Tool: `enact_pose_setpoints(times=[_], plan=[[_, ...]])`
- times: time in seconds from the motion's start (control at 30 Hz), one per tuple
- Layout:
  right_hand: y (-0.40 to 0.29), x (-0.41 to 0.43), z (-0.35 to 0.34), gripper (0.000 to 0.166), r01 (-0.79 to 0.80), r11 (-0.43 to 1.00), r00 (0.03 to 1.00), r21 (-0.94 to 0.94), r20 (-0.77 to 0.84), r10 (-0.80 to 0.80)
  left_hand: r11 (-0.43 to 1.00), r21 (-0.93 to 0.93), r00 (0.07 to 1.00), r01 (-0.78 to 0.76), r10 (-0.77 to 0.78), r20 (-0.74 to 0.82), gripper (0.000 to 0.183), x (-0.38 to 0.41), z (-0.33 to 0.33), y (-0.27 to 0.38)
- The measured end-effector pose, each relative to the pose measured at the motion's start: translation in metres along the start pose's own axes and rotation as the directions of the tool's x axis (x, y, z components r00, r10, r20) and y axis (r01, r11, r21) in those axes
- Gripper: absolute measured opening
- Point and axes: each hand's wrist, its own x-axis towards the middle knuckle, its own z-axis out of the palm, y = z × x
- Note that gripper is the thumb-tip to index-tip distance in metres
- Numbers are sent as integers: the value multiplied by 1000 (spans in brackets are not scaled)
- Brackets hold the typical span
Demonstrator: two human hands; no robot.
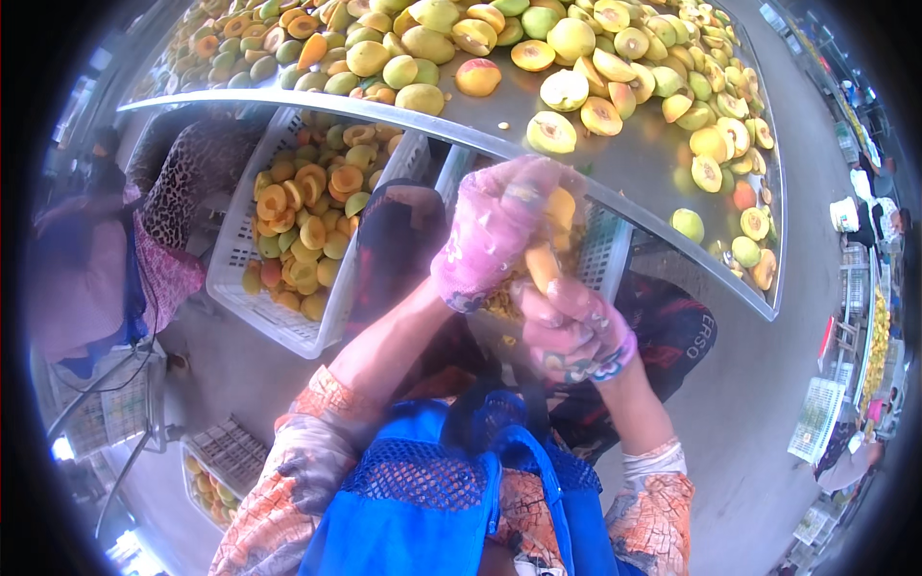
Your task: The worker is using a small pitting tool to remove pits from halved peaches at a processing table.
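Note:
My left hand (497,223), in a pink patterned glove, is closed near the edge of the metal table (504,147); motion blur hides what its fingers hold. Just below it on the right, my right hand (576,327), gloved in pink with its fingertips showing, grips a yellow-orange piece (544,268) that looks like peach or apricot flesh. More orange fruit (560,209) shows beside my left fingers. On the table lie many halved and whole yellow-green stone fruits, with one cut half (551,132) close to the rim above my left hand.
A white plastic crate (310,345) of fruit halves stands left of my legs. Another crate (609,252) is partly hidden behind my hands. A co-worker (94,266) sits at the far left. A smaller crate (230,450) stands lower left. Crates and other people line the far right.

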Motion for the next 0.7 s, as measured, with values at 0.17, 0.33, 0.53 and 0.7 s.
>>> enact_pose_setpoints(times=[0.17, 0.33, 0.53, 0.7], plan=[[8, 14, -7, 31, 105, 976, 989, 189, 84, -123, 899, -417, 985, 134, -166, -42, 44, 8, 1, -15], [5, -7, -33, 23, -70, 907, 837, -415, -519, -173, 974, 64, 849, -216, 219, -480, 42, 7, -69, 13], [52, 11, -68, 33, -843, -99, 404, -528, -500, -766, -120, 954, 727, 275, 675, -125, 47, -6, -162, 61], [58, 8, -81, 36, -797, -95, 465, -596, -506, -726, 47, 998, 938, -48, 347, 28, 46, 72, -59, 29]])
